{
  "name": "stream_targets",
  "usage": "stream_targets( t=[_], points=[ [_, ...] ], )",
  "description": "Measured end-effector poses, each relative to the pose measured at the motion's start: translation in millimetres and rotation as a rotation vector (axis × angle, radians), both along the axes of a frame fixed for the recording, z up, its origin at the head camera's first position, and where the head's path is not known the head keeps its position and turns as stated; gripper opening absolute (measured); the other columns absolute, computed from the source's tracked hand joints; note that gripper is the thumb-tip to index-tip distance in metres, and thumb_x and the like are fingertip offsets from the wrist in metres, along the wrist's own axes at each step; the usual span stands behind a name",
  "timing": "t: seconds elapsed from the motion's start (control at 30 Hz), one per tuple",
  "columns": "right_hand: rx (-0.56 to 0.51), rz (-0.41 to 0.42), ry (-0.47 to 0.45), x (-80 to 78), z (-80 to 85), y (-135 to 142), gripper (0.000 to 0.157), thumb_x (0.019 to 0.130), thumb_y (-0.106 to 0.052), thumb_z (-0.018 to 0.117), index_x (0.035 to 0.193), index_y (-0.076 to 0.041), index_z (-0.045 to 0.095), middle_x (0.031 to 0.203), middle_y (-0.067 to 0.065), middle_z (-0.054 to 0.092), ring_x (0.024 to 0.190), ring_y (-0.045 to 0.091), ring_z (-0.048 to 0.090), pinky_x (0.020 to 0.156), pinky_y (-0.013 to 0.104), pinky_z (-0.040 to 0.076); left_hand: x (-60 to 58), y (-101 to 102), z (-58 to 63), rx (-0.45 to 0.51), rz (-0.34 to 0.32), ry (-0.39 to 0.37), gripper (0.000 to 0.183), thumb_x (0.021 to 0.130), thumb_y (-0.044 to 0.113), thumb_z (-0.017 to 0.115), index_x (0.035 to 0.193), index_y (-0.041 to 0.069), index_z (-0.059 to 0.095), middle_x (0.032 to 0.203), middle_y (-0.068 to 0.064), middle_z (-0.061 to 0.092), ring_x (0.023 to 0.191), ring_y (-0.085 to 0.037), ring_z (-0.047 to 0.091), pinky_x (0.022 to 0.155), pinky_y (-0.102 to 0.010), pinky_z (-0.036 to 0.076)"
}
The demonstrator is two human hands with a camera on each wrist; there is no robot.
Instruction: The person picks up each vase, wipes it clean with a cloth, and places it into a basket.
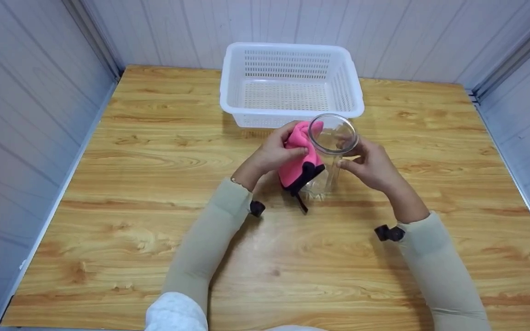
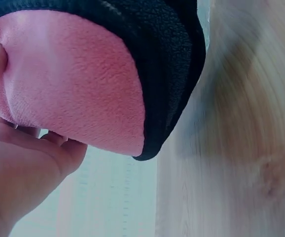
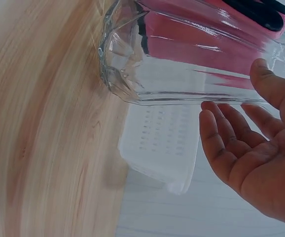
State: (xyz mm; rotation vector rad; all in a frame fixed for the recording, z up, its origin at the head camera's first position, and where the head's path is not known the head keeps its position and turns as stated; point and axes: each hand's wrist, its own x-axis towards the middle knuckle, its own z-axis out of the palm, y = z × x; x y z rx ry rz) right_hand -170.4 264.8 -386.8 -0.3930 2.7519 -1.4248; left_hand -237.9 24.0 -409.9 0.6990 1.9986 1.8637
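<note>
My left hand [image 1: 272,149] holds a pink cloth [image 1: 296,158] with black edging, thumb on its near face and fingers behind. In the left wrist view the fleecy pink cloth [image 2: 78,84] hangs folded, its black underside showing. My right hand [image 1: 373,165] grips a clear glass vase [image 1: 321,181] near its top, thumb on one side and fingers on the other. The vase's round mouth faces up towards the head camera. Seen from the right wrist, the cloth lies against the far side of the glass vase [image 3: 167,84] and shows through it.
A white perforated plastic basket [image 1: 292,113] stands at the back of the wooden table [image 1: 131,220], just beyond both hands. Pale panel walls [image 1: 164,32] enclose the table at the back and on both sides.
</note>
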Motion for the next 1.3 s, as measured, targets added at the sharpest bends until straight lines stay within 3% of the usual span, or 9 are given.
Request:
stream_targets(
  t=[0.43, 0.7, 0.9, 1.03, 1.17, 1.3],
  points=[
    [0.021, -0.019, 0.014, 0.6, -4.9, -0.8, 0.054, 0.086, -0.010, 0.071, 0.137, -0.010, 0.052, 0.117, 0.018, 0.064, 0.108, 0.030, 0.064, 0.073, 0.012, 0.052, -0.6, -3.1, 3.4, -0.210, -0.036, 0.032, 0.043, 0.084, 0.001, 0.068, 0.120, 0.014, 0.048, 0.109, -0.006, 0.055, 0.104, -0.015, 0.052, 0.093, -0.029, 0.045],
    [0.027, -0.026, 0.041, 0.9, -4.2, -2.5, 0.057, 0.085, -0.005, 0.071, 0.136, -0.008, 0.047, 0.116, 0.016, 0.065, 0.105, 0.028, 0.065, 0.074, 0.021, 0.056, -4.7, -6.7, 0.5, -0.358, -0.064, 0.036, 0.041, 0.081, -0.001, 0.065, 0.112, 0.016, 0.046, 0.107, -0.005, 0.052, 0.101, -0.018, 0.051, 0.086, -0.030, 0.044],
    [0.028, -0.057, 0.046, 2.4, -5.0, -6.1, 0.057, 0.081, -0.004, 0.072, 0.131, -0.002, 0.045, 0.117, 0.018, 0.066, 0.103, 0.030, 0.066, 0.084, 0.033, 0.055, -4.8, -8.6, -5.3, -0.399, -0.066, 0.018, 0.040, 0.082, -0.001, 0.065, 0.112, 0.017, 0.045, 0.111, -0.006, 0.052, 0.103, -0.019, 0.051, 0.087, -0.032, 0.045],
    [0.034, -0.079, 0.033, 3.9, -5.7, -7.8, 0.066, 0.077, -0.015, 0.080, 0.132, -0.002, 0.045, 0.117, 0.017, 0.064, 0.105, 0.033, 0.063, 0.092, 0.043, 0.051, -2.3, -8.1, -10.0, -0.419, -0.059, -0.019, 0.046, 0.079, -0.001, 0.068, 0.113, 0.019, 0.044, 0.115, -0.005, 0.053, 0.106, -0.019, 0.051, 0.090, -0.032, 0.046],
    [0.044, -0.110, 0.028, 3.0, -5.7, -8.8, 0.074, 0.071, -0.025, 0.086, 0.128, -0.001, 0.045, 0.116, 0.016, 0.062, 0.107, 0.032, 0.061, 0.094, 0.045, 0.049, 1.8, -4.5, -15.0, -0.371, -0.054, -0.072, 0.051, 0.074, -0.006, 0.070, 0.110, 0.018, 0.044, 0.118, -0.003, 0.053, 0.111, -0.016, 0.050, 0.095, -0.029, 0.044],
    [0.034, -0.125, 0.020, 0.6, -5.8, -8.3, 0.070, 0.070, -0.027, 0.087, 0.123, -0.002, 0.049, 0.114, 0.015, 0.063, 0.106, 0.029, 0.061, 0.095, 0.045, 0.048, 2.8, -4.1, -15.5, -0.360, -0.045, -0.106, 0.051, 0.074, -0.006, 0.071, 0.110, 0.020, 0.045, 0.120, -0.002, 0.053, 0.113, -0.016, 0.049, 0.095, -0.028, 0.045]
  ],
)
